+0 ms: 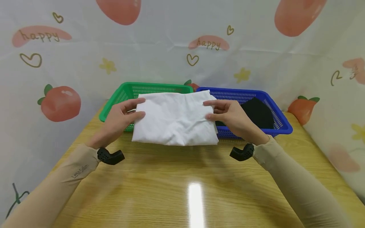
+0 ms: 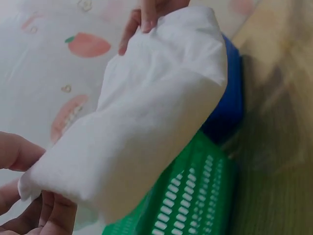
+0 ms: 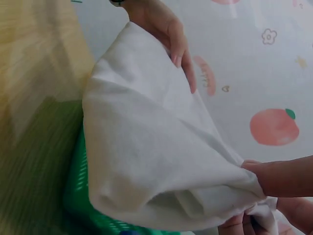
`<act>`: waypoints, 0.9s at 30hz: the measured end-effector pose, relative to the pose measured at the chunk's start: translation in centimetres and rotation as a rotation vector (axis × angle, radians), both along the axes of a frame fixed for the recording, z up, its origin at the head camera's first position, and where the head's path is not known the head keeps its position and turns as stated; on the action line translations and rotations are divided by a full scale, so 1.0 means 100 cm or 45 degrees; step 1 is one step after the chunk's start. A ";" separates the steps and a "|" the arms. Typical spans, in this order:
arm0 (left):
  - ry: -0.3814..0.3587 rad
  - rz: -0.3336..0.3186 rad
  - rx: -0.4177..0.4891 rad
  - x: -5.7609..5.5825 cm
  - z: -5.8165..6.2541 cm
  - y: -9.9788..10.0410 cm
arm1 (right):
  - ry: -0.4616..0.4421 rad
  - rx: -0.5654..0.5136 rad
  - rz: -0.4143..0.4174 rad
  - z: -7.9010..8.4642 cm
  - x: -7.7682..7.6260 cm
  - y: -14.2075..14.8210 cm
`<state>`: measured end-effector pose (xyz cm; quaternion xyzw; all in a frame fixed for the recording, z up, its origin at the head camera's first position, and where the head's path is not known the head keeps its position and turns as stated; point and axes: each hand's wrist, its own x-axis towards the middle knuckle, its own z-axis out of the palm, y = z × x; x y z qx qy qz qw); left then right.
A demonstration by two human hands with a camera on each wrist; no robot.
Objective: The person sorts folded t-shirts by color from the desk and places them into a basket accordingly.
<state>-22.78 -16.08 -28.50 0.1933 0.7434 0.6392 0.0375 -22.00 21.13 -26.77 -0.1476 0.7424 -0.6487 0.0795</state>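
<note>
A folded white cloth (image 1: 175,118) is held up above the table, in front of two baskets. My left hand (image 1: 121,115) pinches its left side between thumb and fingers. On the opposite side my right hand (image 1: 228,115) pinches the cloth the same way. Seen from the right wrist, the layers of the white cloth (image 3: 146,132) gape a little along the lower fold, near the right fingers (image 3: 283,176). In the left wrist view the cloth (image 2: 142,117) stretches between both hands, its near corner gripped by the left fingers (image 2: 19,152).
Behind the cloth stand a green plastic basket (image 1: 114,98) at left and a blue one (image 1: 280,118) at right. Black fabric (image 1: 258,112) lies in the blue basket. The wooden table (image 1: 159,183) meets a fruit-patterned wall covering (image 1: 165,38) at the back and sides.
</note>
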 end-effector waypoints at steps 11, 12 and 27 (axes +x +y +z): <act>-0.085 0.006 0.032 -0.051 0.012 -0.031 | 0.016 0.009 -0.047 0.013 -0.046 -0.040; -0.091 0.017 0.032 -0.054 0.014 -0.035 | 0.003 -0.012 -0.051 0.013 -0.050 -0.045; 0.044 0.201 -0.525 -0.089 0.020 -0.052 | -0.041 0.183 -0.197 -0.010 -0.098 -0.096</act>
